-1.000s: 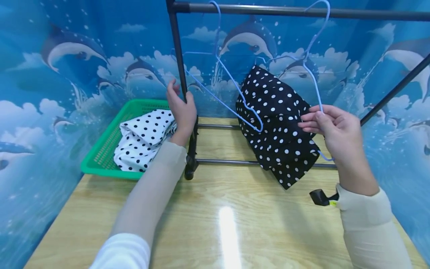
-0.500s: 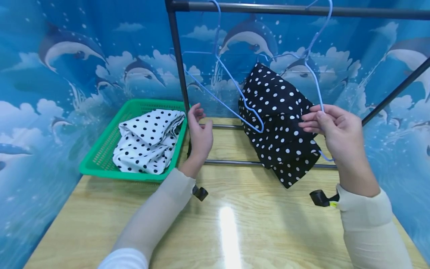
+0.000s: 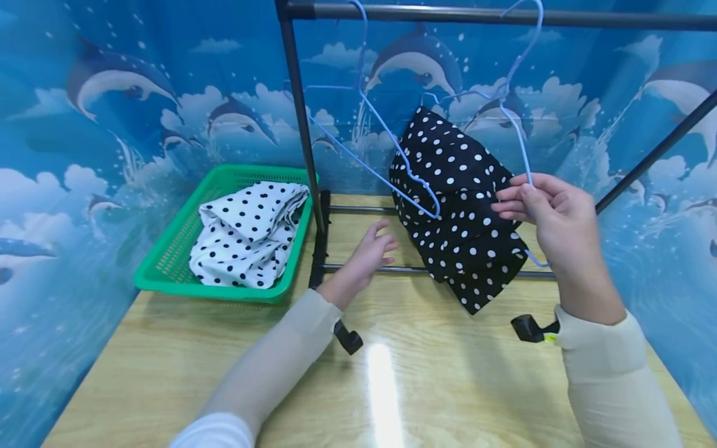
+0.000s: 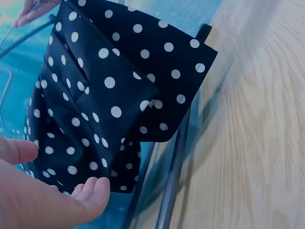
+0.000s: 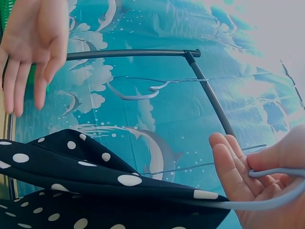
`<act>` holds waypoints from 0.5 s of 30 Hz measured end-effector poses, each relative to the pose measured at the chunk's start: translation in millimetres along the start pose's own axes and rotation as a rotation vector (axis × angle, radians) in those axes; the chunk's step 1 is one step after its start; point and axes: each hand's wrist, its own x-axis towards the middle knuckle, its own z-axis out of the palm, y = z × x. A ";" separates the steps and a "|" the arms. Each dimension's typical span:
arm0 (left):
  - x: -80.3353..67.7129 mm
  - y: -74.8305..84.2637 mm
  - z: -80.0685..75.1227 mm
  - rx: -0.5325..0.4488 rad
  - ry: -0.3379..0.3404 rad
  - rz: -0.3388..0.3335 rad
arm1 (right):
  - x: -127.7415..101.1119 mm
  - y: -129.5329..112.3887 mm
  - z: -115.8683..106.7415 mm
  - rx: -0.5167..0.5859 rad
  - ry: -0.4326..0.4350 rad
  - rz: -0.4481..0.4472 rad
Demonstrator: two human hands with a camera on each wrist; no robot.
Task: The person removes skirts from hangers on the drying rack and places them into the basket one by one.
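My right hand (image 3: 566,236) pinches one arm of a light blue clothes hanger (image 3: 523,149) between thumb and fingers. Black cloth with white polka dots (image 3: 459,165) hangs from this hanger, slanting down to the left with its lower corner above the table. Left of the cloth, my left hand (image 3: 366,252) is raised over the rack's lower bars, fingers apart and holding nothing. In the left wrist view, its fingertips (image 4: 97,191) overlap the cloth's lower edge. The right wrist view shows the hanger (image 5: 257,205) running out of the cloth's end toward my right hand.
A second blue hanger (image 3: 392,140) hangs bare on the dark rack's top bar (image 3: 437,14). At left, a green basket (image 3: 168,242) holds white cloth with black dots (image 3: 241,233). A wooden table (image 3: 448,379) lies beneath, with a dolphin-print curtain (image 3: 140,124) behind.
My left hand has moved from beside the basket and rack post rightward and down toward the black cloth. The right hand, hanger and cloth have shifted slightly left.
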 end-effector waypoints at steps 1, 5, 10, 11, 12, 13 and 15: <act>2.8 -1.4 0.5 -0.024 -0.004 -0.013 | 0.3 -0.3 0.5 0.006 0.000 -0.002; 14.9 -8.8 3.4 -0.118 -0.006 -0.060 | 0.8 -1.1 3.2 0.031 0.002 -0.003; 27.3 -16.4 13.7 -0.161 0.010 -0.089 | 0.5 -1.8 6.1 0.052 0.000 0.002; 29.9 -17.1 16.5 -0.167 0.017 -0.090 | 0.4 -2.2 6.5 0.052 0.000 -0.001; 31.9 -16.8 19.4 -0.175 0.021 -0.094 | 0.3 -2.6 7.0 0.052 0.001 -0.006; 34.0 -16.3 22.6 -0.191 0.030 -0.096 | 0.1 -3.2 7.4 0.055 0.002 -0.009; 38.7 -14.8 28.9 -0.227 0.048 -0.098 | -0.5 -4.8 8.2 0.064 0.003 -0.013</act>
